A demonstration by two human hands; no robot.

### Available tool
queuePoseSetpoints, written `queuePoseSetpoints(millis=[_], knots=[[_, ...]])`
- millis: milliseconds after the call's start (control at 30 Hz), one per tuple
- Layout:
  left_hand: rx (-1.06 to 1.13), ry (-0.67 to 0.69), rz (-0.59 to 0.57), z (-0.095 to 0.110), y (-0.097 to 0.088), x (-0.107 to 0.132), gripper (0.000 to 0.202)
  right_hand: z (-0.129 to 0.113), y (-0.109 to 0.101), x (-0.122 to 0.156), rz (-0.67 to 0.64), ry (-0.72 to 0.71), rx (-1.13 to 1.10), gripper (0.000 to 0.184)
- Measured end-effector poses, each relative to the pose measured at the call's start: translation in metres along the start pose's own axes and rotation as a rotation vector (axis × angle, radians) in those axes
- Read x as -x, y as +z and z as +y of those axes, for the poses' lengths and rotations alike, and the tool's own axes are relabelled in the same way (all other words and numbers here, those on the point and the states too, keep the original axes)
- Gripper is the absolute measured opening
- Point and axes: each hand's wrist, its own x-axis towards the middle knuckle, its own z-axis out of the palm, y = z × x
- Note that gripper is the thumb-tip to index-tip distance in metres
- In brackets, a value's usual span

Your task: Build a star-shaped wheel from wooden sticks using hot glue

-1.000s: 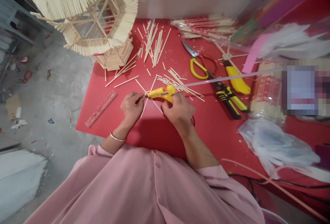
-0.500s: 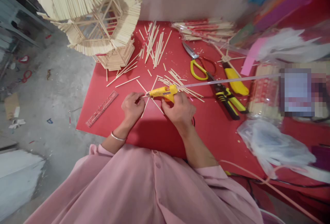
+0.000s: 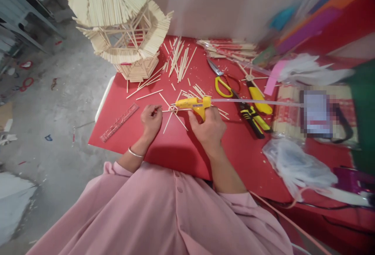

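My right hand (image 3: 208, 126) is wrapped around a yellow hot glue gun (image 3: 190, 103), with a long clear glue stick (image 3: 252, 101) jutting from its back. The gun's nozzle points left, just above the hub of a star-shaped frame of thin wooden sticks (image 3: 183, 124) lying on the red table. On the left side of this star, my left hand (image 3: 151, 121) is closed, its fingertips pinching the outer end of one stick. Behind the gun lies a pile of loose sticks (image 3: 199, 90), partly hidden by it.
A large stick-built pagoda model (image 3: 123, 51) stands at the back left. A clear ruler (image 3: 119, 123) lies left. Scissors (image 3: 224, 85), cutting pliers (image 3: 251, 119) and a yellow-handled tool (image 3: 260, 100) lie right. Beyond are a plastic bag (image 3: 295, 161), packed sticks (image 3: 288, 108) and a blurred-out device (image 3: 318, 114).
The glue gun has lifted slightly and shifted right, its nozzle drawing back from near my left fingertips toward above the star's hub. The camera view has also shifted.
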Motion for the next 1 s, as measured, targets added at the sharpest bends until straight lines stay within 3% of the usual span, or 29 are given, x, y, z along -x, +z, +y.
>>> queuePoseSetpoints(millis=[267, 467, 633, 800, 1000], knots=[[0.007, 0.005, -0.009, 0.001, -0.003, 0.000, 0.015, 0.014, -0.048, 0.000, 0.101, 0.049, 0.066, 0.054], [-0.278, 0.059, -0.272, 0.018, -0.018, 0.016, 0.006, 0.050, -0.082, 0.023, 0.055, 0.155, 0.006, 0.044], [-0.513, 0.098, -0.458, 0.023, -0.025, 0.024, 0.010, 0.068, -0.083, 0.070, 0.000, 0.284, 0.079, 0.044], [-0.614, 0.155, -0.562, 0.022, -0.028, 0.020, 0.014, 0.064, -0.074, 0.114, -0.025, 0.364, 0.243, 0.047], [-0.597, 0.182, -0.590, 0.016, -0.040, 0.016, 0.017, 0.059, -0.064, 0.128, -0.006, 0.428, 0.117, 0.050]])
